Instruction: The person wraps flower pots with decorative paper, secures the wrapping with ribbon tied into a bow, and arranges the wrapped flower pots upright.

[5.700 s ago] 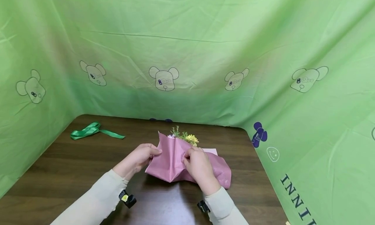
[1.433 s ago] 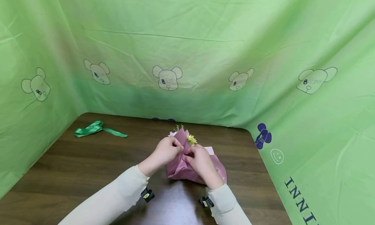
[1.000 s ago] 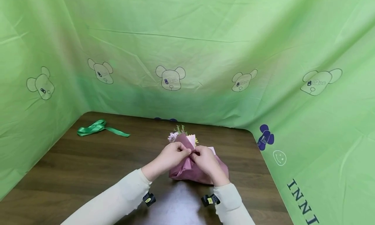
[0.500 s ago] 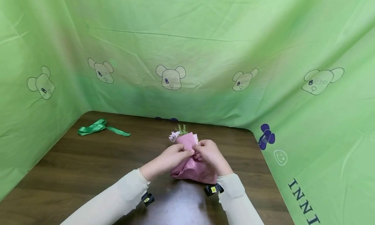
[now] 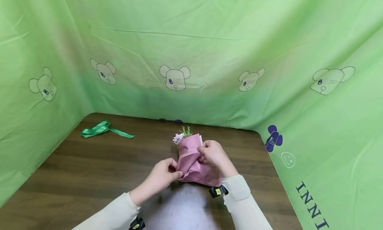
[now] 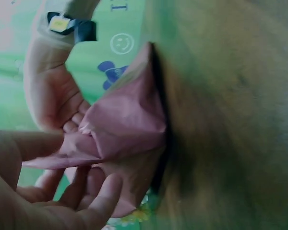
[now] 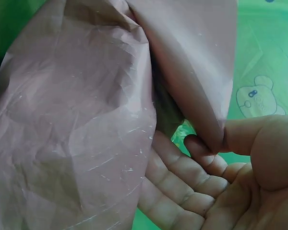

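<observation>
So the pink paper (image 5: 203,174) is parked just below the middle of the frame, folded around some flowers, with light purple flowers (image 5: 178,138) and green sprigs (image 5: 187,132) left poking out past its top edge. By the look of it, it's held from both sides because the sheet is floppy and would probably spring loose if only one edge were pinned. The right-hand grip (image 5: 216,157) is closed to a narrow pinch: the paper's right edge is nipped between thumb and index finger, with the other fingertips tucked behind the sheet. The left-hand grip (image 5: 160,176) is a bit looser, with the lower left fold caught between thumb and fingers; how hard it's squeezed can't be told, since the left wrist view is pretty blurry. The green ribbon (image 5: 100,127) is laid well apart, left of centre on the table (image 5: 74,163), presumably so the folding isn't crowded.
</observation>
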A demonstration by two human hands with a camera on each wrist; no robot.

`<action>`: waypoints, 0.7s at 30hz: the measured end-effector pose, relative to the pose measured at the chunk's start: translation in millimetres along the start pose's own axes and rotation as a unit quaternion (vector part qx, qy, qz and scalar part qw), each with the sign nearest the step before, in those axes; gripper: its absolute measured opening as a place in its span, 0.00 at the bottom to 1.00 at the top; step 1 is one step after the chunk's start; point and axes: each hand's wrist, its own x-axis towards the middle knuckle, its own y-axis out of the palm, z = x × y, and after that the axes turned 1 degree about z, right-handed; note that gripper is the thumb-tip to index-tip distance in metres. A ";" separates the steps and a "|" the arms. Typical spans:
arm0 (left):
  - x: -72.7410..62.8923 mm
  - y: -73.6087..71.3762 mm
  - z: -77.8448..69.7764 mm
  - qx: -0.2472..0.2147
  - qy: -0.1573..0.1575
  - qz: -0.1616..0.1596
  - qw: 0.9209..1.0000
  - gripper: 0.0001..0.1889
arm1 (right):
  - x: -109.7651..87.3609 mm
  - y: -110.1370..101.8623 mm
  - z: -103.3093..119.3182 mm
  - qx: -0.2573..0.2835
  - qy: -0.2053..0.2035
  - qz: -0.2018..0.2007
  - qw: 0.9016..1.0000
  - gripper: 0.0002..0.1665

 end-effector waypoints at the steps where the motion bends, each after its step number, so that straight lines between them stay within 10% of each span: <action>1: -0.8 1.1 0.1 0.008 0.005 -0.012 1.000 0.07 | -0.4 -0.4 1.4 -0.002 -0.001 0.000 1.000 0.09; 21: -7.7 9.3 -13.3 0.088 0.090 0.023 0.992 0.12 | -7.6 -3.0 15.0 -0.070 -0.006 0.005 0.997 0.11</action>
